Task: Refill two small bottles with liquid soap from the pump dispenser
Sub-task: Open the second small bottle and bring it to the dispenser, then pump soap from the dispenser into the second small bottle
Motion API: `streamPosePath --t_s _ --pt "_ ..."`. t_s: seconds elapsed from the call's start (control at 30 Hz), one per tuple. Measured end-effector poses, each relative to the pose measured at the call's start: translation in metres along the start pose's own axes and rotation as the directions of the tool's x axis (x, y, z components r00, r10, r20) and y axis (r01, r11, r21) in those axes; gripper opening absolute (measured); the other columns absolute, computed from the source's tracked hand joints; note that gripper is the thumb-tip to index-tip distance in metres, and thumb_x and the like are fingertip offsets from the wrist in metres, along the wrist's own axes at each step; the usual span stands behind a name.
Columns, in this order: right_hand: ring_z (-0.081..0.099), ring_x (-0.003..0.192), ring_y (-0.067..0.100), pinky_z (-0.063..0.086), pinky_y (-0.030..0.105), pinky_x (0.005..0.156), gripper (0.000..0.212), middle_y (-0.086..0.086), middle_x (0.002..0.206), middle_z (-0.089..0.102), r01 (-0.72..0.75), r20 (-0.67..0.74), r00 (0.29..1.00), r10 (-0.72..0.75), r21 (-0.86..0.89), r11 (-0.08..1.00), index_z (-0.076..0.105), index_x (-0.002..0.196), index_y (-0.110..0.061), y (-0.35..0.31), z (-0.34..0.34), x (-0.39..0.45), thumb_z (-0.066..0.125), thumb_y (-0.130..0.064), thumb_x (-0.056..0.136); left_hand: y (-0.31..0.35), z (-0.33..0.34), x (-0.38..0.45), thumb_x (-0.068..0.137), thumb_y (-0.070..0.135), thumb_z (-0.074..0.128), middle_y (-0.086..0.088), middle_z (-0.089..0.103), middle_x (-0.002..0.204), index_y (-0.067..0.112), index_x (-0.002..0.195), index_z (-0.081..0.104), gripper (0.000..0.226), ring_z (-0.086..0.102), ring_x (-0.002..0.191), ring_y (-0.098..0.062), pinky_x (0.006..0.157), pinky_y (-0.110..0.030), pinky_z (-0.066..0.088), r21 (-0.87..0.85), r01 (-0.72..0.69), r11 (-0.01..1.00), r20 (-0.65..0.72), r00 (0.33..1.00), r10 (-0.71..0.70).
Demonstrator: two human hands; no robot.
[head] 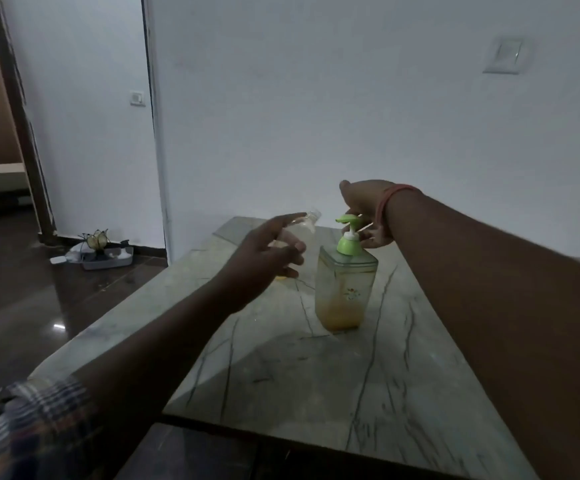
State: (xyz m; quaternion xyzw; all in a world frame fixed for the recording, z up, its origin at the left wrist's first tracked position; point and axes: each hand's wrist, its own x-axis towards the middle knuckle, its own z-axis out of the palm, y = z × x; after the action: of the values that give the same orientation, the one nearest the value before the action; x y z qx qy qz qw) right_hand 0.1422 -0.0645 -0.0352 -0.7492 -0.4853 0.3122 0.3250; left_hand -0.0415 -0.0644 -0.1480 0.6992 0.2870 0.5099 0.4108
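On grey veined marble counter [281,358], just right of the left hand's fingers [295,249], stands a clear rectangular plastic pump dispenser [345,289] w/ lime-green pump head and collar; amber liquid soap sits only in its bottom part, the walls above look smeared, and there is a small flower print on the front.

Left hand [264,258] reaches fwd from a checked sleeve [32,420], forearm low over the counter, fingers curled round a small clear plastic bottle [304,223]. Bottle is lifted off the counter and tilted, its open neck pointing up and right toward the green spout, close to it but apart. A bit of yellow shows under the hand; can't tell what it is.

Right hand [364,213], wrist w/ orange-red bangle [388,209], comes in from the right, arm stretched over the counter. Its fingers hang just behind and above the pump head, loosely bent; whether they touch the pump can't be told, and they don't look clenched on anything. Dispenser body sits below them, upright on the counter.
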Motion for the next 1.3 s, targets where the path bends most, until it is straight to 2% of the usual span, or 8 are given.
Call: streamPosePath --t_s 0.13,0.27,0.4,0.53,0.83,0.93,1.17,1.3 --pt "0.056 0.066 0.022 0.048 0.029 0.071 0.039 0.007 0.098 0.066 -0.024 0.046 0.999 0.029 -0.101 0.995 0.064 0.101 -0.007 -0.007 0.004 0.002 0.034 -0.031 0.092 -0.009 0.021 -0.003 0.093 0.014 0.07 -0.015 0.066 0.113 0.012 0.132 0.056 0.042 0.072 0.095 -0.029 0.08 -0.041 0.063 -0.092 -0.005 0.996 -0.006 1.0 0.005" --pt "0.041 0.039 0.017 0.036 0.015 0.041 0.031 0.007 0.083 0.056 0.051 0.042 0.998 -0.044 -0.183 0.982 0.056 0.096 -0.006 -0.005 0.011 0.005 0.033 -0.027 0.096 -0.025 0.024 -0.006 0.09 0.021 0.075 -0.007 0.073 0.102 0.013 0.119 0.063 0.032 0.074 0.088 -0.026 0.073 -0.034 0.06 -0.195 -0.019 0.981 -0.071 0.997 0.005" --pt "0.047 0.06 0.022 0.036 0.024 0.054 0.031 0.012 0.086 0.057 0.09 0.052 0.996 -0.078 -0.286 0.954 0.057 0.098 -0.006 -0.006 0.015 0.012 0.035 -0.028 0.097 -0.032 0.02 -0.005 0.087 0.025 0.074 -0.011 0.071 0.102 0.011 0.117 0.067 0.034 0.072 0.081 -0.027 0.067 -0.035 0.059 -0.229 -0.039 0.973 -0.059 0.998 0.026" --pt "0.046 0.047 0.021 0.04 0.021 0.048 0.033 0.01 0.073 0.058 0.101 0.028 0.995 -0.097 -0.313 0.944 0.059 0.084 -0.005 -0.004 0.017 0.02 0.042 -0.031 0.094 -0.033 0.025 -0.008 0.093 0.024 0.07 -0.014 0.065 0.102 0.011 0.118 0.063 0.029 0.068 0.074 -0.025 0.058 -0.033 0.056 -0.25 -0.05 0.967 -0.014 0.999 0.048" --pt "0.05 0.056 0.02 0.04 0.027 0.052 0.031 0.009 0.067 0.053 0.244 0.053 0.969 -0.241 -0.356 0.902 0.047 0.072 -0.007 -0.001 0.017 0.02 0.043 -0.025 0.097 -0.031 0.035 -0.009 0.098 0.028 0.06 -0.012 0.065 0.095 0.008 0.123 0.056 0.032 0.061 0.062 -0.02 0.049 -0.029 0.049 -0.269 -0.078 0.96 0.023 0.996 0.087" --pt "0.051 0.061 0.021 0.044 0.031 0.064 0.031 0.009 0.069 0.053 0.236 0.038 0.97 -0.24 -0.386 0.892 0.046 0.071 -0.009 0.0 0.02 0.026 0.045 -0.026 0.096 -0.031 0.035 -0.011 0.102 0.027 0.058 -0.007 0.066 0.089 0.008 0.122 0.054 0.028 0.046 0.051 -0.012 0.042 -0.024 0.039 -0.266 -0.089 0.96 0.016 0.995 0.097" --pt "0.047 0.064 0.017 0.03 0.028 0.052 0.023 0.004 0.078 0.051 0.22 -0.015 0.962 -0.273 -0.553 0.803 0.054 0.084 -0.013 -0.003 0.026 0.031 0.042 -0.03 0.093 -0.032 0.032 -0.011 0.099 0.036 0.061 -0.005 0.06 0.075 0.021 0.117 0.064 0.023 0.035 0.049 -0.01 0.043 -0.022 0.03 -0.276 -0.067 0.959 -0.036 0.998 0.06" --pt "0.057 0.083 0.022 0.041 0.031 0.071 0.023 0.009 0.09 0.053 0.231 0.065 0.971 -0.231 -0.508 0.83 0.057 0.102 -0.012 -0.006 0.026 0.028 0.042 -0.028 0.096 -0.031 0.031 -0.01 0.097 0.05 0.056 0.004 0.049 0.067 0.025 0.124 0.068 0.038 0.034 0.052 -0.006 0.044 -0.021 0.03 -0.398 0.021 0.917 -0.004 1.0 -0.025"
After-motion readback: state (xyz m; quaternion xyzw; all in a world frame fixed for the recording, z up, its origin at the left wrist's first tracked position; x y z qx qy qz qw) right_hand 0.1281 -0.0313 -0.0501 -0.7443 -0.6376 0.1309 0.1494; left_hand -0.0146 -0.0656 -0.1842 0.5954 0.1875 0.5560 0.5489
